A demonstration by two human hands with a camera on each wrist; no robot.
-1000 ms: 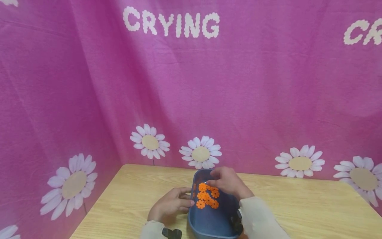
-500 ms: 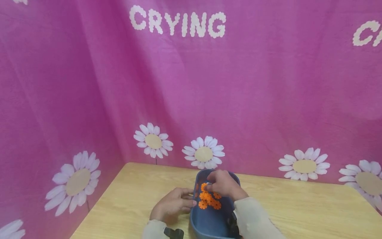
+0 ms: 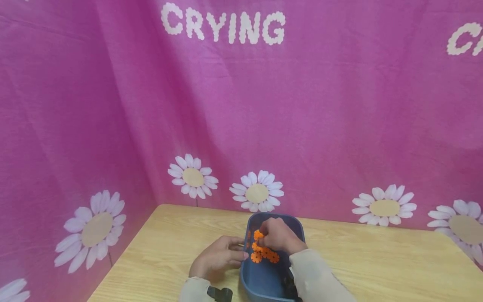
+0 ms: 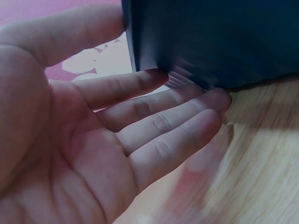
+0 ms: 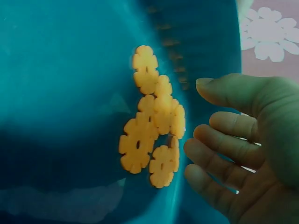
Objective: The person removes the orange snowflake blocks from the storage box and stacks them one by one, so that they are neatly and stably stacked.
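Note:
Several orange notched plastic discs [image 3: 256,256], flower-shaped and partly overlapping, lie inside a dark blue bin [image 3: 264,279]. My right hand [image 3: 279,235] reaches down into the bin and covers some of the discs in the head view. In the right wrist view its thumb and loosely bent fingers [image 5: 219,161] are beside the cluster of discs [image 5: 136,147], with nothing between them. At the bin's left side is my left hand [image 3: 219,256], its thumb by the rim. The left wrist view shows its fingers [image 4: 161,122] extended, tips at the bin's lower edge [image 4: 201,46].
The bin stands on a light wood-grain table [image 3: 158,243]. A pink curtain [image 3: 317,126] with printed daisies and white letters hangs behind and to the left. Black straps with a small device [image 3: 220,294] sit at the wrists.
My right hand has moved from the bin's far right rim down and inward over the discs. The left hand stays by the bin. The head view has shifted slightly.

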